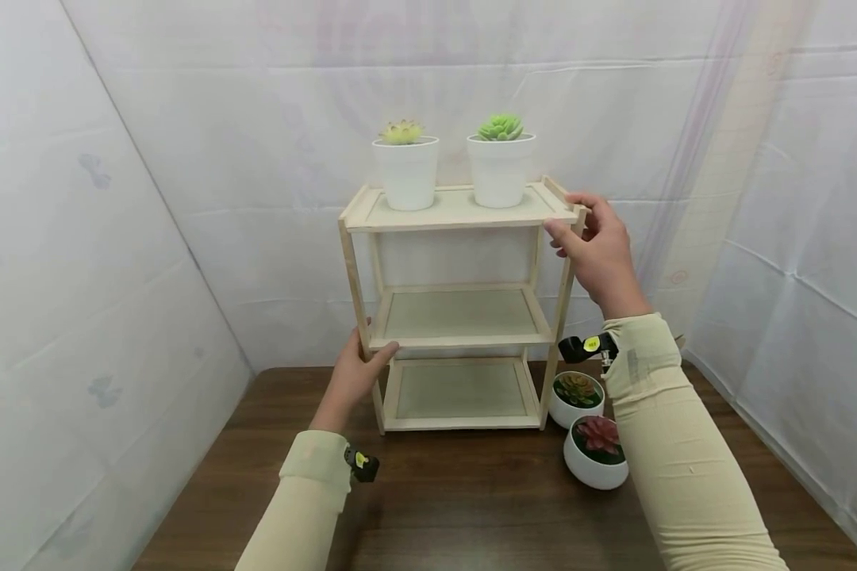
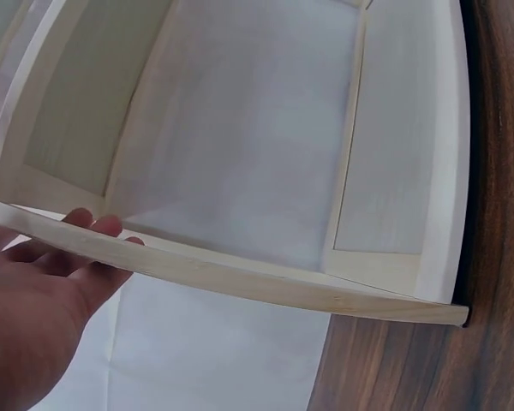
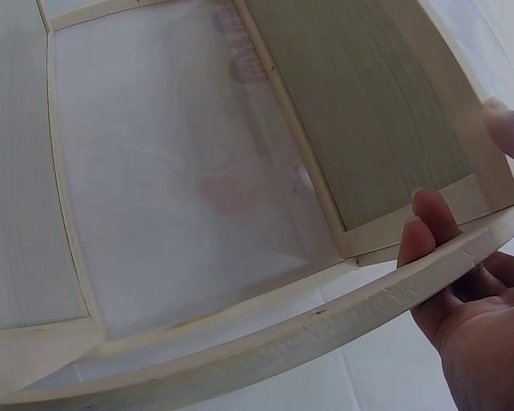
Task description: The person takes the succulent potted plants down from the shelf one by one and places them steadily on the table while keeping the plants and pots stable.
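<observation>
A light wooden three-tier shelf (image 1: 464, 316) stands upright on the brown table. My left hand (image 1: 352, 373) grips its left side at the middle tier, thumb on the front edge. In the left wrist view, that hand's fingers (image 2: 107, 224) curl round the side post. At the top right corner, my right hand (image 1: 600, 254) holds the frame, thumb at the front of the top tier. The right wrist view shows its fingertips (image 3: 417, 240) wrapped over the wooden side. On the top tier stand two white pots, one with a yellowish succulent (image 1: 407, 174), the other with a green succulent (image 1: 501, 170).
Right of the shelf, two round white bowls sit on the table (image 1: 464, 500): one with a green-orange succulent (image 1: 577, 392), the other with a red succulent (image 1: 598, 452) partly behind my right sleeve. White sheeting (image 1: 257, 198) hangs behind and at both sides.
</observation>
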`<action>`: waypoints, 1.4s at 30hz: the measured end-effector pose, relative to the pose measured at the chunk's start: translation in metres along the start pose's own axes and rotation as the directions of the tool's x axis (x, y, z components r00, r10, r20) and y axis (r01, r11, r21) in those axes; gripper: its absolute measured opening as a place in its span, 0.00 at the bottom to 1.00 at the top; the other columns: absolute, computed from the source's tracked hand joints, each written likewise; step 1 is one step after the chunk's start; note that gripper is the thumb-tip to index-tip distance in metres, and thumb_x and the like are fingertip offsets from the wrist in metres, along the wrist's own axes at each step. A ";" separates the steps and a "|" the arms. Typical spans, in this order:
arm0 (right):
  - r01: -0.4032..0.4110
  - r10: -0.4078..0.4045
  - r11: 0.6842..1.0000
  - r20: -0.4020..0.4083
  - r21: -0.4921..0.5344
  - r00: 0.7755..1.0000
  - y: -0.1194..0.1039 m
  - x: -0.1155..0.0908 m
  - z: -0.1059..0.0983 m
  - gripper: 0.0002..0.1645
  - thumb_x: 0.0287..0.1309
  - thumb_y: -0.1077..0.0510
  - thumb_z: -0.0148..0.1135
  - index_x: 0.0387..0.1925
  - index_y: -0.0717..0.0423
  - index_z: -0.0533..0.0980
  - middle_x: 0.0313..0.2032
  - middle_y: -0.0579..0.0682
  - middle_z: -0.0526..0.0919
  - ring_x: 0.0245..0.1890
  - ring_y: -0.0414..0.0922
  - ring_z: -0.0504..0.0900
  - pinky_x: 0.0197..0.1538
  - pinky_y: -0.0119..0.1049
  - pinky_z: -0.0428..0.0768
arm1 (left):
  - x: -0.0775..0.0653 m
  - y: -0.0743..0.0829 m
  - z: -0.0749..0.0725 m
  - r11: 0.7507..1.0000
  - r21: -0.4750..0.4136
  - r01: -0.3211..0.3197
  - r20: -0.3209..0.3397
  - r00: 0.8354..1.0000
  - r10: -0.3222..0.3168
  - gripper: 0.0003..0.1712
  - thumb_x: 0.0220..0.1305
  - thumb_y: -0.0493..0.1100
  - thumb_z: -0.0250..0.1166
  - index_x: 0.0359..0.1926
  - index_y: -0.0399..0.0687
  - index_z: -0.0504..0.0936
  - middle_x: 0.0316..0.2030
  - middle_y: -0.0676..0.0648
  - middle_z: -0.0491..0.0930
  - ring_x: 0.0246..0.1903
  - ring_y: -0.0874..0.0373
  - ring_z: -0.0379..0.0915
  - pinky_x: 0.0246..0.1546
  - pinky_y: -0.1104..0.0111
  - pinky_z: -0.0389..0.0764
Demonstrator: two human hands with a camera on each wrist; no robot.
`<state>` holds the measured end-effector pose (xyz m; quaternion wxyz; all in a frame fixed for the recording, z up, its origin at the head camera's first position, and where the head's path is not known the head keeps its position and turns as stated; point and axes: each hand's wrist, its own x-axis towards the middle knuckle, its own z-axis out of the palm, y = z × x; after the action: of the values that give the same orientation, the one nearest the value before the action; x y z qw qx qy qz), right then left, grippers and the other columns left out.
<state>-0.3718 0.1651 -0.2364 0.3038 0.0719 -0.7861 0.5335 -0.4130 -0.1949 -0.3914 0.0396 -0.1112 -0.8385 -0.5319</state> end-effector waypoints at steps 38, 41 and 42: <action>0.009 -0.008 1.000 -0.026 0.023 1.000 0.005 0.002 0.002 0.35 0.58 0.41 0.65 0.64 0.46 0.67 0.55 0.55 0.78 0.33 0.37 0.82 0.39 0.31 0.82 | 0.013 0.039 -0.027 1.000 -0.017 -0.017 -0.025 1.000 0.016 0.59 0.57 0.74 0.59 0.77 0.57 0.39 0.74 0.38 0.53 0.72 0.44 0.55 0.66 0.48 0.67; 0.012 -0.011 1.000 -0.028 0.029 1.000 0.005 0.003 0.001 0.35 0.58 0.41 0.65 0.64 0.46 0.67 0.54 0.55 0.78 0.33 0.37 0.81 0.38 0.29 0.81 | 0.014 0.043 -0.029 0.999 -0.025 -0.023 -0.023 0.999 0.023 0.59 0.57 0.74 0.59 0.77 0.58 0.39 0.74 0.39 0.54 0.72 0.45 0.55 0.65 0.48 0.69; 0.013 -0.012 0.999 -0.028 0.030 1.000 0.005 0.003 0.001 0.35 0.58 0.41 0.65 0.64 0.46 0.67 0.54 0.55 0.78 0.33 0.37 0.82 0.38 0.29 0.81 | 0.014 0.045 -0.029 0.999 -0.028 -0.024 -0.023 0.999 0.024 0.59 0.57 0.74 0.59 0.77 0.58 0.39 0.74 0.39 0.54 0.72 0.45 0.56 0.64 0.48 0.70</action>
<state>-0.3766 0.1665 -0.2390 0.3168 0.0740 -0.7733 0.5443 -0.4182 -0.2010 -0.3368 0.0540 -0.1157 -0.8289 -0.5446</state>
